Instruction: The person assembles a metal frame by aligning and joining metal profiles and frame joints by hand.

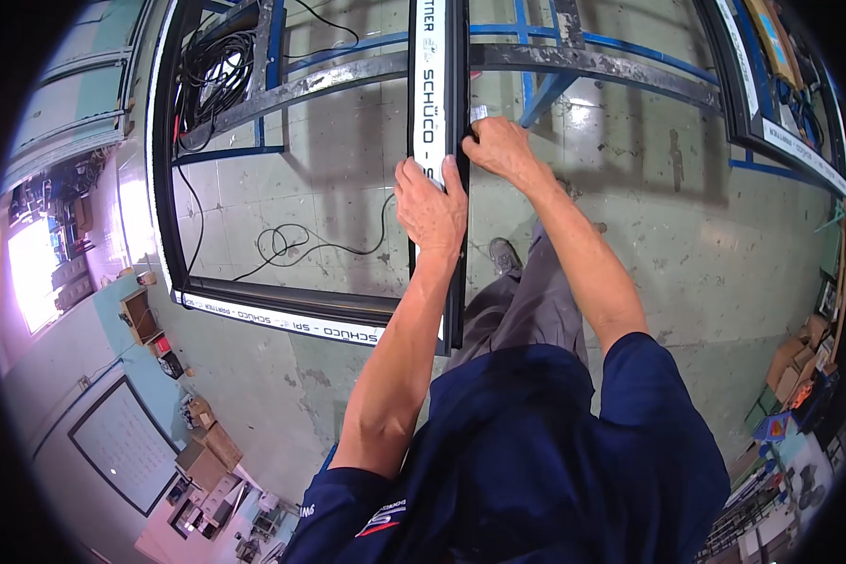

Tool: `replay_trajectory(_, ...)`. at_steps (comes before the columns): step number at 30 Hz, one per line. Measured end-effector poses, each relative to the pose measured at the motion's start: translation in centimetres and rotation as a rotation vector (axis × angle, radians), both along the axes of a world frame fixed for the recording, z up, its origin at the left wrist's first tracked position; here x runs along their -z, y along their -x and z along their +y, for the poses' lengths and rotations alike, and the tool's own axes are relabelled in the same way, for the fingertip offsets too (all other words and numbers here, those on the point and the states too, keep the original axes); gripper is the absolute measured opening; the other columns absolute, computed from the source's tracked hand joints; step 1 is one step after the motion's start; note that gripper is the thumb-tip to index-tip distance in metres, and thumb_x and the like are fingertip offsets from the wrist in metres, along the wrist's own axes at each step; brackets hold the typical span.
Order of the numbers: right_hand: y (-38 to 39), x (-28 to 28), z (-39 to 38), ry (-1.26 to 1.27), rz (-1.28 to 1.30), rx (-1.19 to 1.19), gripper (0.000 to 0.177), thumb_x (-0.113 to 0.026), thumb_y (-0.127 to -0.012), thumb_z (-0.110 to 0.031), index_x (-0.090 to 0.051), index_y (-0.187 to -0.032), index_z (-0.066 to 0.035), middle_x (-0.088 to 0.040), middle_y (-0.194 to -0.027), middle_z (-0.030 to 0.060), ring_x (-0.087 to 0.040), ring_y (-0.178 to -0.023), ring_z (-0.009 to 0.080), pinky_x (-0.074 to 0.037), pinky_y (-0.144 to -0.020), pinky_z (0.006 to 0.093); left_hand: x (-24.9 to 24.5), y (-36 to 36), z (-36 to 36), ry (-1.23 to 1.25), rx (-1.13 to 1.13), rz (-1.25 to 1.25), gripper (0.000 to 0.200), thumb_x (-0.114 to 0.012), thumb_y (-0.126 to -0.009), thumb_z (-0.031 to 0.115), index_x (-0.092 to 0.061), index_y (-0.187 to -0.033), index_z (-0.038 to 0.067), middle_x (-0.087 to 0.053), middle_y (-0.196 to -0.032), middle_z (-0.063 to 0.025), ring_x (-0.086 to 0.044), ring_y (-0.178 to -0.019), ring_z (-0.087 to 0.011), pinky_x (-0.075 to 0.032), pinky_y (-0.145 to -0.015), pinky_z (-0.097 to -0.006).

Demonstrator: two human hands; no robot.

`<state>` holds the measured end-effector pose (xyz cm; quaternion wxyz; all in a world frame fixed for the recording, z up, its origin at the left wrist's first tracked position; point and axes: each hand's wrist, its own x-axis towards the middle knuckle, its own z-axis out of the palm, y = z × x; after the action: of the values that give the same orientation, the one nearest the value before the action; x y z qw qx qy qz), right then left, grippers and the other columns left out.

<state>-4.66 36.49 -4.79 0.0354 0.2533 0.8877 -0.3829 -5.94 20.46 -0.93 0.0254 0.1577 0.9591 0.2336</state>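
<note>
A black window or door frame (pixel 291 305) with white printed protective tape lies on a blue and grey metal stand (pixel 338 77). My left hand (pixel 432 211) rests over the frame's upright bar (pixel 432 85), its fingers around the taped face and the thumb along the right side. Just right of that bar, my right hand (pixel 500 148) is closed at the bar's dark outer edge, its fingers curled. A small pale piece shows by its knuckles; what it grips, if anything, cannot be made out.
Black cable coils (pixel 218 70) hang at the upper left, and a thin cable (pixel 334 246) trails across the floor inside the frame. A second taped frame (pixel 790 141) stands at the upper right. Cardboard pieces (pixel 794 367) lie at the right, with a whiteboard (pixel 125 445) at the lower left.
</note>
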Motion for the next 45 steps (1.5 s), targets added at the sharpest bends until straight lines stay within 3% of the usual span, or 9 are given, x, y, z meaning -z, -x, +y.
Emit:
replay_trajectory(7, -0.4, 0.4, -0.8, -0.060, 0.044, -0.005, 0.031, -0.062, -0.078, -0.026, -0.074, -0.080, 0.003, -0.070, -0.081, 0.0299, -0.070, -0.081, 0.0474, -0.056, -0.080, 0.0546, 0.2, 0.0, 0.0, 0.024, -0.002, -0.021, 0.056, -0.062, -0.099, 0.045, -0.053, -0.122, -0.006, -0.058, -0.130, -0.0258, -0.060, -0.109, -0.0459, -0.050, -0.091, -0.0538)
replay_trajectory(10, -0.6, 0.5, -1.1, -0.086, 0.067, 0.000, 0.029, -0.061, -0.080, -0.024, -0.073, -0.080, 0.002, -0.070, -0.080, 0.0290, -0.070, -0.080, 0.0469, -0.056, -0.079, 0.0551, 0.4, -0.1, 0.0, 0.002, -0.001, 0.073, 0.055, -0.059, -0.100, 0.048, -0.055, -0.120, -0.003, -0.062, -0.114, -0.0216, -0.062, -0.104, -0.0434, -0.050, -0.086, -0.0539)
replay_trajectory(13, -1.5, 0.4, -1.5, -0.059, 0.086, 0.012, 0.030, -0.062, -0.084, -0.026, -0.072, -0.083, 0.002, -0.070, -0.080, 0.0275, -0.069, -0.080, 0.0476, -0.054, -0.078, 0.0562, 0.5, -0.1, 0.0, -0.006, -0.003, 0.061, 0.055, -0.059, -0.100, 0.049, -0.055, -0.120, -0.003, -0.062, -0.114, -0.0215, -0.062, -0.104, -0.0433, -0.050, -0.087, -0.0542)
replay_trajectory(16, -2.8, 0.6, -2.6, 0.010, 0.070, 0.029, 0.029, -0.064, -0.087, -0.026, -0.071, -0.085, 0.002, -0.070, -0.081, 0.0279, -0.069, -0.083, 0.0473, -0.054, -0.079, 0.0562, 0.1, -0.1, 0.0, 0.028, -0.008, -0.009, 0.056, -0.061, -0.099, 0.046, -0.054, -0.122, -0.005, -0.059, -0.128, -0.0239, -0.061, -0.108, -0.0454, -0.050, -0.090, -0.0534)
replay_trajectory(23, -6.2, -0.2, -5.5, 0.131, 0.038, 0.042, 0.028, -0.070, -0.086, -0.025, -0.070, -0.084, 0.003, -0.071, -0.083, 0.0277, -0.069, -0.085, 0.0477, -0.053, -0.079, 0.0563, -0.1, -0.1, 0.0, 0.020, -0.009, -0.026, 0.056, -0.061, -0.099, 0.048, -0.054, -0.119, -0.004, -0.060, -0.123, -0.0223, -0.061, -0.106, -0.0448, -0.050, -0.089, -0.0540)
replay_trajectory(35, -7.2, 0.1, -7.7, 0.069, 0.059, -0.001, 0.024, -0.069, -0.083, -0.021, -0.071, -0.076, 0.002, -0.070, -0.077, 0.0250, -0.069, -0.079, 0.0455, -0.054, -0.078, 0.0544, 0.4, -0.3, -0.2, 0.043, -0.011, -0.001, 0.055, -0.060, -0.099, 0.049, -0.055, -0.115, -0.004, -0.060, -0.117, -0.0224, -0.061, -0.104, -0.0453, -0.050, -0.087, -0.0550)
replay_trajectory(45, -9.8, 0.6, -9.5, 0.183, 0.087, 0.030, 0.024, -0.067, -0.088, -0.024, -0.071, -0.083, -0.001, -0.070, -0.076, 0.0247, -0.068, -0.078, 0.0460, -0.053, -0.076, 0.0554, 0.4, -0.3, -0.1, 0.040, -0.019, 0.014, 0.054, -0.060, -0.099, 0.049, -0.055, -0.114, -0.003, -0.061, -0.116, -0.0230, -0.062, -0.104, -0.0452, -0.050, -0.086, -0.0556)
